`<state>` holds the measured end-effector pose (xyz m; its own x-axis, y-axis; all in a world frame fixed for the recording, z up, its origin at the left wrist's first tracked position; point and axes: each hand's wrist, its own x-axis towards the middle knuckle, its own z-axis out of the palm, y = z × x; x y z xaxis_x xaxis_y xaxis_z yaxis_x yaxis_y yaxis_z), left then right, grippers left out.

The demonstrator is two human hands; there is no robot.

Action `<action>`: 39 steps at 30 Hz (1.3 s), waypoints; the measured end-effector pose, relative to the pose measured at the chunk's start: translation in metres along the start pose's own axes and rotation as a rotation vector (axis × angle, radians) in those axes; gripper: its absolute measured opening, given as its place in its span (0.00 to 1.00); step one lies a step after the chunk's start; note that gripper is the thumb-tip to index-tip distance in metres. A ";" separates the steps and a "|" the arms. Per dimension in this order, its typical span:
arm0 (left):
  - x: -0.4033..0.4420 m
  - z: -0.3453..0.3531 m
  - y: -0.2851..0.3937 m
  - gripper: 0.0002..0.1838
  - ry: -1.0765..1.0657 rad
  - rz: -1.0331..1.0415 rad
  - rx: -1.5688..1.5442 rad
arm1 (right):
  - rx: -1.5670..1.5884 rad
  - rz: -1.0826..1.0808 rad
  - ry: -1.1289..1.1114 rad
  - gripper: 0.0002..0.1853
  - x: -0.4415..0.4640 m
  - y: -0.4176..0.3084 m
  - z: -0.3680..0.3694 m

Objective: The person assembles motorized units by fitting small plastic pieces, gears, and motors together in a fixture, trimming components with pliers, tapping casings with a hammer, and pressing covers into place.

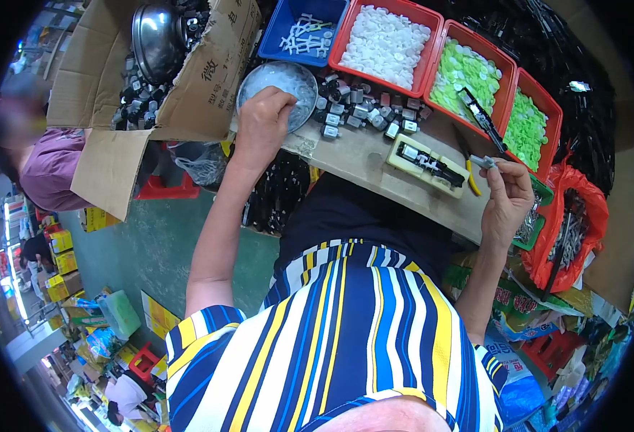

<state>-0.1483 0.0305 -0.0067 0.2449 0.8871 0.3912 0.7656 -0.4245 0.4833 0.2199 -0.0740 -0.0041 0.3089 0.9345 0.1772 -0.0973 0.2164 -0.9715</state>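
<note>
My left hand (263,122) is over a round metal bowl (248,81) of small translucent pieces, its fingers pinched together; whatever they hold is hidden. At the right of the bench, my right hand (508,191) grips a small light-grey plastic part (485,163) between thumb and fingers. Between the hands lies a cream fixture block (396,160) with a black mechanism (439,171) and a silvery motor set in it. Yellow-handled pliers (473,180) rest close to my right hand. Several small motors (360,113) are heaped behind the fixture.
A blue bin (268,45) holds white parts. Red bins (438,61) of white and green discs line the back, with a black assembly (482,119) across them. At left stands a cardboard box (209,79); at right hangs a red bag (596,216). A person (54,162) sits at left.
</note>
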 end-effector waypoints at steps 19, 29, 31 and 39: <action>-0.003 -0.011 0.025 0.05 0.113 -0.424 -0.760 | 0.070 0.049 -0.024 0.07 -0.006 -0.010 0.025; -0.004 0.021 0.093 0.08 -0.128 -0.513 -1.337 | 0.196 0.086 -0.145 0.08 0.002 -0.014 0.080; -0.001 0.024 0.100 0.08 -0.146 -0.497 -1.362 | 0.201 0.078 -0.150 0.08 0.001 -0.014 0.079; 0.003 0.036 0.105 0.08 -0.323 -0.529 -1.384 | 0.209 0.045 -0.131 0.08 -0.002 -0.012 0.060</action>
<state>-0.0454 -0.0055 0.0169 0.3861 0.9098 -0.1525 -0.2951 0.2784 0.9140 0.1636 -0.0610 0.0164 0.1755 0.9702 0.1671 -0.3062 0.2151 -0.9273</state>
